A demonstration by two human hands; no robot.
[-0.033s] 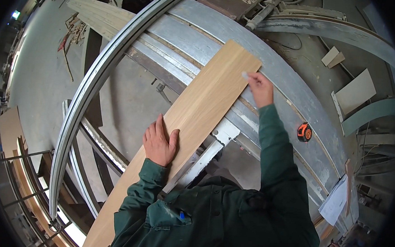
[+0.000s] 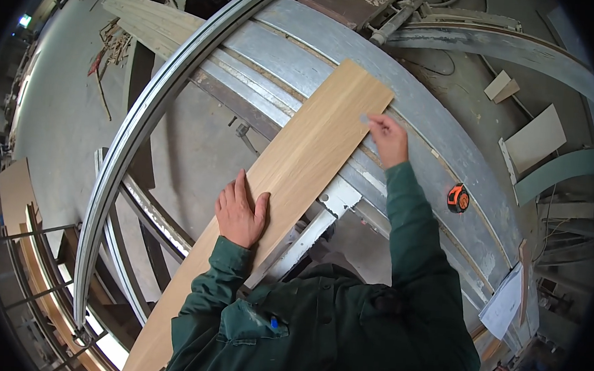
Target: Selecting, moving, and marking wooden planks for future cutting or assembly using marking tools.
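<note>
A long light-brown wooden board [image 2: 306,138] lies slanting across a grey metal machine table [image 2: 424,105]. My left hand [image 2: 241,211] rests open on the board, its fingers stretched over the surface near the left edge. Close to the board's far right corner is my right hand [image 2: 389,138]. Its thumb and fingers pinch a small, thin, pale grey piece [image 2: 365,119] against or just above the wood; its exact kind is too small to tell. Whether the piece touches the board cannot be made out.
An orange and black tape measure [image 2: 457,198] sits on the metal table at the right. Beyond it, a paper sheet [image 2: 502,310] hangs at the table's end. A long metal rail [image 2: 134,121] curves past on the left. Wooden planks [image 2: 150,23] lie behind it.
My right hand has shifted slightly left and nearer to me, with the small grey piece still pinched. My left hand and the board stay in place.
</note>
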